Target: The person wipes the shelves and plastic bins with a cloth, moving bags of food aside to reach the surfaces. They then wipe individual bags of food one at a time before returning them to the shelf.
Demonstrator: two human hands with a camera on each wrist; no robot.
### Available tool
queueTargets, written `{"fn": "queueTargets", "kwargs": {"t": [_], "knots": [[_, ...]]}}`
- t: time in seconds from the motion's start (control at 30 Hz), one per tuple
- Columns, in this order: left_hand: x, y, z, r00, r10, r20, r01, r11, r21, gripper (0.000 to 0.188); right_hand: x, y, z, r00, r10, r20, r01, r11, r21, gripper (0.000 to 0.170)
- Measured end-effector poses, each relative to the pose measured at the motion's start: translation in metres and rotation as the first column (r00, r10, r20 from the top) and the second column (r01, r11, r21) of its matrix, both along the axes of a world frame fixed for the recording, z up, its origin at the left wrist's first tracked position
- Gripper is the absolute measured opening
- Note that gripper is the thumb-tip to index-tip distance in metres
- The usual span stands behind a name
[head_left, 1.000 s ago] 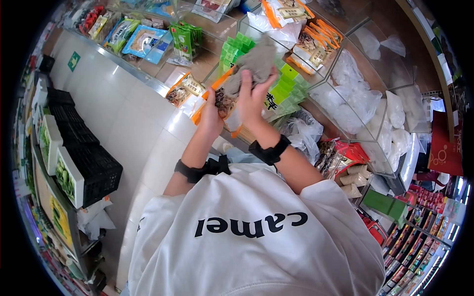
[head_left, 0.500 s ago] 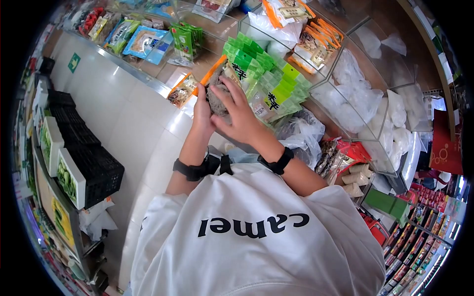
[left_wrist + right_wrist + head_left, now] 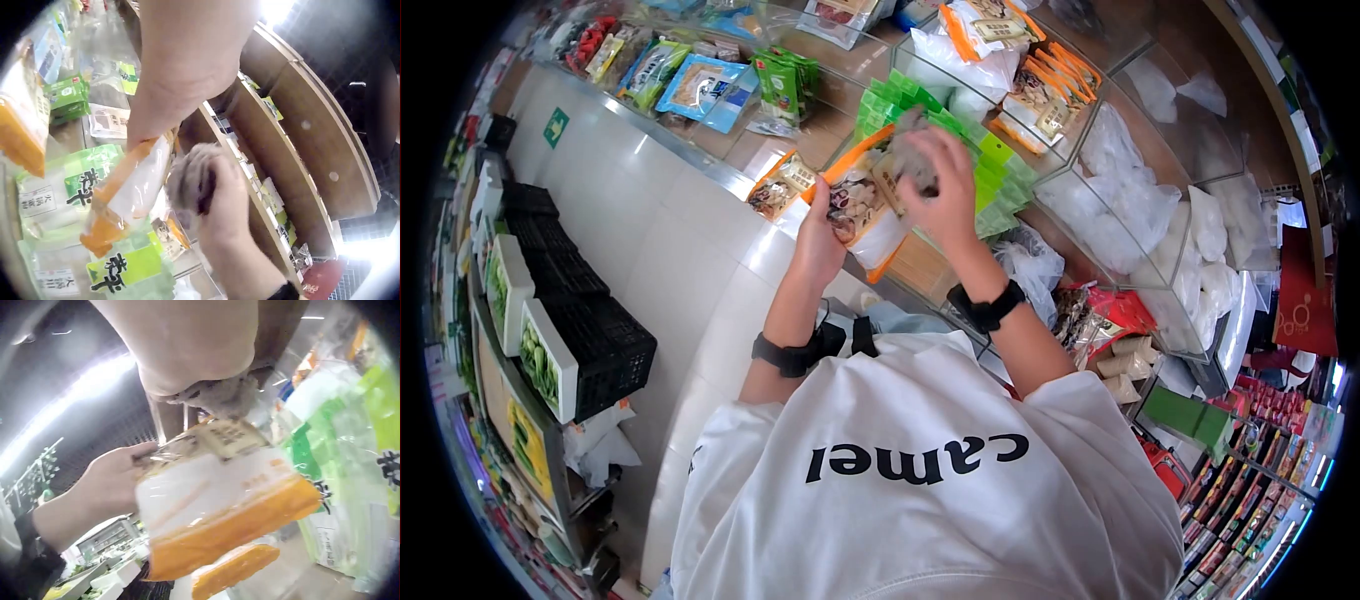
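Observation:
My left hand [image 3: 820, 235] grips the left side of an orange-edged plastic food bag [image 3: 860, 208], its thumb along the edge. The printed front, with what look like mushroom pieces, faces up. A crumpled grey cloth [image 3: 912, 160] is bunched in the curled fingers of my right hand [image 3: 946, 195], over the bag's far right part. From the left wrist, the cloth [image 3: 189, 177] shows right beside the bag [image 3: 134, 190]. In the right wrist view the bag's white and orange lower part [image 3: 231, 500] faces the camera, and the cloth [image 3: 228, 397] lies at its upper edge.
Green-topped bags [image 3: 990, 170] lie fanned out just beyond my right hand. Another orange-edged bag [image 3: 783, 185] sits left of my left hand. Clear dividers [image 3: 1065, 150] section the display, with white plastic bags [image 3: 1110, 210] at right. Black crates [image 3: 605, 340] stand across the aisle.
The cloth went from the bag's far end to its left side by my left hand, then back to the far right with my right hand. The bag's printed front is uncovered again.

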State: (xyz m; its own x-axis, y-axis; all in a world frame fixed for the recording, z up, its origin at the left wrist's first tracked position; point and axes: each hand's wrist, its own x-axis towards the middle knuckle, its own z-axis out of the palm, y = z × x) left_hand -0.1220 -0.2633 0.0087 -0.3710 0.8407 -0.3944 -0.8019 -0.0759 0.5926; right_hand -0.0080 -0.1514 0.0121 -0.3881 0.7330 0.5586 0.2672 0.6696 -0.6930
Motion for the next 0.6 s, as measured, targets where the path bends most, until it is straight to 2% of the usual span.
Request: {"fn": "queueTargets", "kwargs": {"t": [0.03, 0.07, 0.13, 0.17, 0.23, 0.3, 0.37, 0.47, 0.5, 0.53, 0.57, 0.6], "knots": [[0.001, 0.000, 0.000, 0.997, -0.033, -0.063, 0.029, 0.997, -0.074, 0.044, -0.001, -0.014, 0.016, 0.986, 0.158, 0.056, -0.165, 0.974, 0.154, 0.048], [0.005, -0.001, 0.001, 0.990, -0.074, -0.122, 0.055, 0.987, -0.150, 0.043, -0.002, -0.026, 0.024, 0.945, 0.299, 0.134, -0.326, 0.899, 0.291, 0.048], [0.012, -0.004, 0.006, 0.996, -0.021, -0.082, 0.008, 0.989, -0.150, 0.040, -0.005, -0.036, 0.022, 0.945, 0.262, 0.196, -0.313, 0.896, 0.314, 0.049], [0.009, -0.006, 0.006, 0.997, -0.064, -0.051, 0.058, 0.993, -0.103, 0.041, -0.006, -0.038, 0.020, 0.941, 0.222, 0.256, -0.303, 0.890, 0.342, 0.049], [0.008, -0.006, 0.007, 0.994, -0.105, -0.024, 0.104, 0.993, -0.053, 0.042, -0.006, -0.029, 0.014, 0.945, 0.196, 0.262, -0.286, 0.882, 0.374, 0.049], [0.013, -0.003, 0.008, 0.998, -0.004, 0.055, 0.002, 0.999, 0.048, 0.043, -0.005, -0.022, 0.008, 0.948, 0.167, 0.270, -0.268, 0.877, 0.399, 0.048], [0.010, -0.002, 0.006, 0.999, -0.028, 0.043, 0.026, 0.998, 0.050, 0.041, -0.004, -0.015, 0.006, 0.962, 0.127, 0.243, -0.194, 0.941, 0.276, 0.047], [0.009, -0.002, 0.006, 0.999, -0.044, 0.020, 0.043, 0.999, 0.032, 0.039, -0.007, -0.015, 0.002, 0.973, 0.071, 0.218, -0.125, 0.961, 0.247, 0.045], [0.009, -0.001, 0.007, 0.999, -0.040, 0.010, 0.040, 0.999, 0.014, 0.039, -0.008, -0.021, 0.005, 0.973, 0.071, 0.218, -0.125, 0.961, 0.247, 0.045], [0.008, -0.001, 0.008, 0.999, -0.041, 0.011, 0.041, 0.999, 0.014, 0.039, -0.010, -0.031, 0.012, 0.965, 0.095, 0.243, -0.173, 0.929, 0.326, 0.044], [0.007, -0.002, 0.011, 0.998, -0.051, -0.021, 0.050, 0.998, -0.044, 0.040, -0.010, -0.037, 0.016, 0.955, 0.116, 0.271, -0.221, 0.890, 0.399, 0.044], [0.007, -0.003, 0.012, 0.997, -0.063, -0.054, 0.058, 0.993, -0.102, 0.040, -0.009, -0.036, 0.018, 0.955, 0.116, 0.272, -0.221, 0.890, 0.398, 0.044]]}}
